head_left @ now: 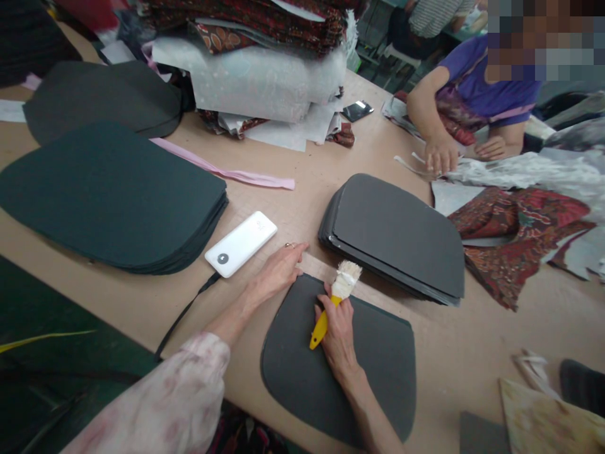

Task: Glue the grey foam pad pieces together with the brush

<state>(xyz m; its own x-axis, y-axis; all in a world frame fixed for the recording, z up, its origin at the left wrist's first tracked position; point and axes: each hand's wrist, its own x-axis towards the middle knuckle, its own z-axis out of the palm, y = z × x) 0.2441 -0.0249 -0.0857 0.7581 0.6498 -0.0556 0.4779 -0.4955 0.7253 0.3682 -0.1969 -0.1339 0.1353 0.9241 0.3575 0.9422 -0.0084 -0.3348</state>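
In the head view my right hand (pixel 339 325) is closed round the yellow handle of a paintbrush (pixel 326 321), its pale bristles pointing away from me. That hand is over a dark grey panel (pixel 288 359) with rounded near corners, lying flat on the table. My left hand (pixel 283 263) is stretched out at the panel's far left corner, fingers extended and a ring on one of them. Whether its fingertips touch the panel is hard to see. Just beyond lies a stack of similar grey panels (pixel 397 230).
A white power bank (pixel 242 244) with a black strap lies left of my left hand. Farther left is a stack of dark green panels (pixel 108 195). A pink strip (pixel 246 178), piled fabric (pixel 265 82) and a phone (pixel 358 110) lie behind. A co-worker (pixel 472 101) handles patterned cloth (pixel 515 221) opposite.
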